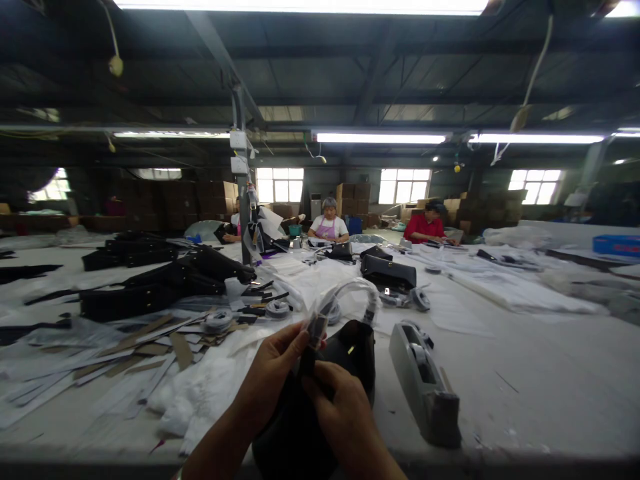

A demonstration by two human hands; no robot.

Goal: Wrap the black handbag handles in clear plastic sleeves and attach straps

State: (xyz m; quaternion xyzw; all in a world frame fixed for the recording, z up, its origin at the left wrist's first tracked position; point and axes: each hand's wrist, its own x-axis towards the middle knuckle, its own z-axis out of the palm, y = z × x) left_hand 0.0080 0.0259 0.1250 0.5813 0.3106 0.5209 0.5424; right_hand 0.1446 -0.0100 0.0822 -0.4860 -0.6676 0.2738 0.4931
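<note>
A black handbag stands at the table's front edge, right before me. Its arched handle is wrapped in clear plastic. My left hand pinches the near end of that wrapped handle between thumb and fingers. Just below, my right hand is closed on a short black strap at the handle's base. A small gold-coloured fitting shows on the bag's upper part. My fingers partly hide the strap and the handle end. To the right of the bag is a grey tape dispenser.
Black bags are piled at the left, near scattered cardboard strips and white wrapping. Another black bag lies beyond mine. A metal post rises from the table. Co-workers sit at the far side.
</note>
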